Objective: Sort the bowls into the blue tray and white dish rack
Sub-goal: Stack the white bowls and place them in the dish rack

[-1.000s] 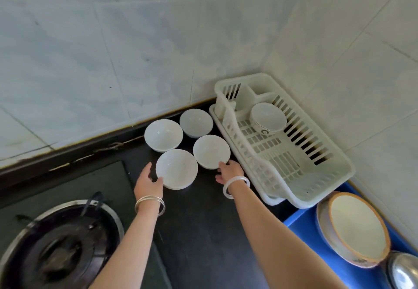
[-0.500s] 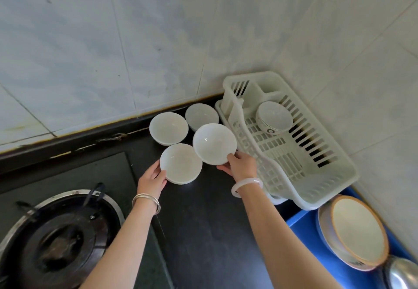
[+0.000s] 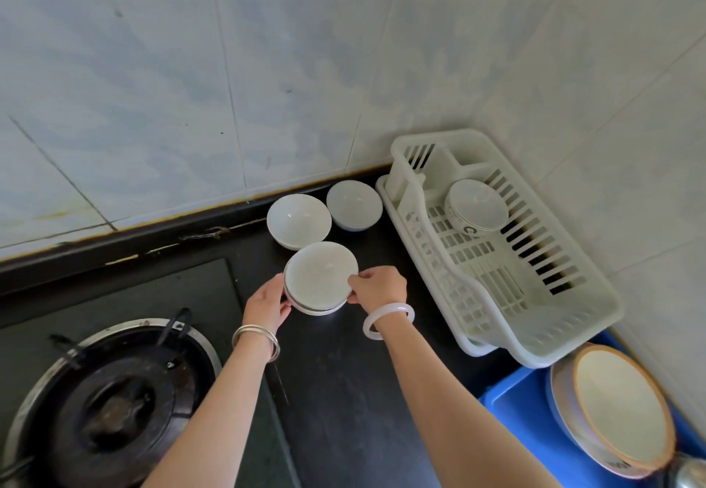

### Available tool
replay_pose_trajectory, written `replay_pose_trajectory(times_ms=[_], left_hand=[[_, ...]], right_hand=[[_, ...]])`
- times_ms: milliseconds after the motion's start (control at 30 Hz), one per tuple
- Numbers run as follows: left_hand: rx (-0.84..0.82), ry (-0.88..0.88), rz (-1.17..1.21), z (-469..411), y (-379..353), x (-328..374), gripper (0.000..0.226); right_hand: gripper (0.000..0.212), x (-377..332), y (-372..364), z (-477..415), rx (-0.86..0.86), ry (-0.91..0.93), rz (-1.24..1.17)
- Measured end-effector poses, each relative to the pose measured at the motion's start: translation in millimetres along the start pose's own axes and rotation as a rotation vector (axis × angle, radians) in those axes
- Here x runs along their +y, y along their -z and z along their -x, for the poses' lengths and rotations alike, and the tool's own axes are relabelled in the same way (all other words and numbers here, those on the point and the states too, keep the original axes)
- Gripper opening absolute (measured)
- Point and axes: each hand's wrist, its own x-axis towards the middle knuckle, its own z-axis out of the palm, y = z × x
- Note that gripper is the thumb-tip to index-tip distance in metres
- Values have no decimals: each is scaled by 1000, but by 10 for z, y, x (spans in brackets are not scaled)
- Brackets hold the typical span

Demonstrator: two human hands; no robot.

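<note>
Two small white bowls are nested as a stack (image 3: pixel 320 278) on the black counter. My left hand (image 3: pixel 267 302) grips the stack's left side and my right hand (image 3: pixel 378 286) pinches its right rim. Behind it stand two more white bowls, one at the left (image 3: pixel 298 220) and one at the right (image 3: pixel 354 205), near the wall. The white dish rack (image 3: pixel 535 338) sits to the right with one patterned bowl (image 3: pixel 477 205) inside. The blue tray (image 3: pixel 508 407) at the lower right holds a large bowl with an orange rim (image 3: pixel 619 411).
A gas burner (image 3: pixel 110 403) fills the lower left of the counter. Tiled walls meet in the corner behind the rack. A metal bowl (image 3: pixel 691 474) shows at the bottom right edge. Bare black counter (image 3: pixel 344 373) lies between my forearms.
My right hand lifted the right front bowl and set it into the left front bowl. My left hand closed on the stack's side.
</note>
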Motion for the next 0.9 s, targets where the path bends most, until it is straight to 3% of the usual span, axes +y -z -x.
replay_pose_trajectory(times_ms=[133,333,467,600,900], left_hand=[[-10,-36,-69,-36,4,-22,37],[-29,-23,-118,-61,15,5,40],[-35,12,-94,-37,13,30,39],[-28,30,-63,25,-37,61,37],[-127,-92,-117,326,-437,305,29]], right_hand=[[18,29,-46,-37,-7,-24,49],[4,75,-29,-164,-71,-24,65],[41,117,-13,-239,-263,-118,-175],[46,124,10,-276,-325,-108,-214],[8,26,552,-189,-184,-54,-424]])
